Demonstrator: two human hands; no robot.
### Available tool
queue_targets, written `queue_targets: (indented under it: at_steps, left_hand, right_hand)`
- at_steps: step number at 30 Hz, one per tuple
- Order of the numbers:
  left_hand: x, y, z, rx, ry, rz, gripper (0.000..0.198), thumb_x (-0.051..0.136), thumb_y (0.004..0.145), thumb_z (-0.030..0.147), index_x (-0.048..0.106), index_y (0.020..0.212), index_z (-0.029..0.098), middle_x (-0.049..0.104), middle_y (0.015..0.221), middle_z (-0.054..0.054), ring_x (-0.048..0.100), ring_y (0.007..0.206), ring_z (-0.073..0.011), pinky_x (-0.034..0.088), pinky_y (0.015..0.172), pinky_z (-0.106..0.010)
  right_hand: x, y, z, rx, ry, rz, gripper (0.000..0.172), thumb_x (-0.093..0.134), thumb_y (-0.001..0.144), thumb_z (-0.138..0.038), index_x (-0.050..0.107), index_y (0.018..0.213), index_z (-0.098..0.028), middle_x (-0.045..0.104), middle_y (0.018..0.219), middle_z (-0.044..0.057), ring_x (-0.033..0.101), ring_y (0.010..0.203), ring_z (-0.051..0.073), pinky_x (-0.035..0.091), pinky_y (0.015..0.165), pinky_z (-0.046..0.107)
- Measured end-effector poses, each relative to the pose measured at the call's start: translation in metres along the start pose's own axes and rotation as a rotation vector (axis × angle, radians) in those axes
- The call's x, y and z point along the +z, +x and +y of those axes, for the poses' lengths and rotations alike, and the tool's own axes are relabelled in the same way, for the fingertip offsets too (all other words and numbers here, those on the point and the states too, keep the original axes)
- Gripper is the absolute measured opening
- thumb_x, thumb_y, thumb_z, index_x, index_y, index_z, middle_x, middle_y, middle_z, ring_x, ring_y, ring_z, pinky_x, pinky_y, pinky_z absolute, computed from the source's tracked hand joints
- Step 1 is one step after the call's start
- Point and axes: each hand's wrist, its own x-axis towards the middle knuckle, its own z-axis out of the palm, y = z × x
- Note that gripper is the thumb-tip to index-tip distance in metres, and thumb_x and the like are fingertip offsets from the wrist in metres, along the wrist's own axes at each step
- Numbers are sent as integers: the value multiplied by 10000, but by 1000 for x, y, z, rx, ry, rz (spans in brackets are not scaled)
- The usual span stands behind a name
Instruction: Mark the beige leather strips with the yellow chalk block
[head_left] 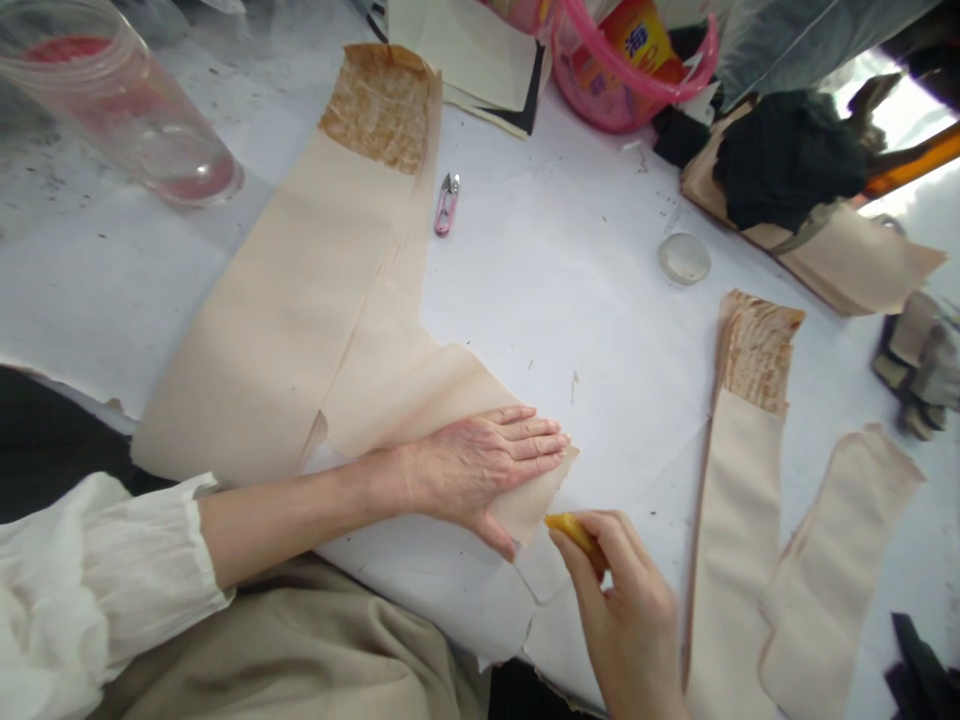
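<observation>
My left hand [487,470] lies flat, fingers stretched out, pressing down a beige sheet of leather-like material [420,390] near its pointed end. In my right hand [630,600] a small yellow piece [574,535], perhaps sponge or wax, is pinched between thumb and fingers. It is just off the edge of the beige sheet; I cannot tell whether it touches. Farther left lies a larger beige stack [277,270], its far end covered by a brown, glue-like patch [379,105]. Beyond the sheet rests a pair of pink thread snips [447,205].
At the upper left stands a clear plastic cup [150,130]. A pink basket [630,85] holds packets at the back. Long beige strips [739,520] lie on the right, near a round clear lid [685,258]. Dark cloth [791,155] sits on beige pieces behind. The white table covering [525,620] is torn in front.
</observation>
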Motion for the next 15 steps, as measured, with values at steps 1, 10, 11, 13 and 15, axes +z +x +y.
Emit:
queue_targets:
  at_steps: [1, 10, 11, 13, 15]
  left_hand:
    - [0, 0, 0, 0, 2, 1, 1002, 597, 771, 698, 306, 1480, 53, 373, 1527, -154, 267, 1454, -278, 132, 1223, -410]
    - [1, 0, 0, 14, 4, 0, 992, 606, 777, 664, 298, 1481, 37, 378, 1522, -162, 283, 1448, -284, 161, 1218, -416]
    - [1, 0, 0, 15, 7, 1, 994, 605, 775, 664, 298, 1481, 36, 377, 1523, -164, 280, 1449, -287, 161, 1217, -417]
    - [1, 0, 0, 16, 14, 6, 969, 599, 783, 646, 303, 1481, 43, 378, 1523, -161, 279, 1450, -284, 154, 1218, -413]
    - [1, 0, 0, 12, 17, 0, 931, 580, 802, 623, 306, 1482, 50, 376, 1526, -149, 276, 1453, -275, 138, 1222, -405]
  right_hand:
    - [7, 3, 0, -5, -4, 17, 98, 541, 958, -199, 571, 867, -221, 548, 788, -15, 535, 663, 115, 447, 618, 203]
    - [-7, -18, 2, 52, -1, -113, 143, 557, 953, -243, 547, 810, -227, 529, 719, -40, 514, 589, 103, 431, 562, 186]
    - [-7, -14, 0, 58, -5, -65, 128, 566, 949, -247, 548, 824, -227, 529, 726, -38, 509, 594, 105, 430, 566, 189]
    - [1, -6, -3, 52, -23, 28, 105, 563, 949, -241, 550, 846, -223, 533, 752, -28, 512, 626, 114, 432, 590, 198]
    - [12, -4, -3, 35, -42, 53, 110, 539, 957, -226, 548, 848, -219, 529, 760, -21, 521, 650, 120, 433, 608, 205]
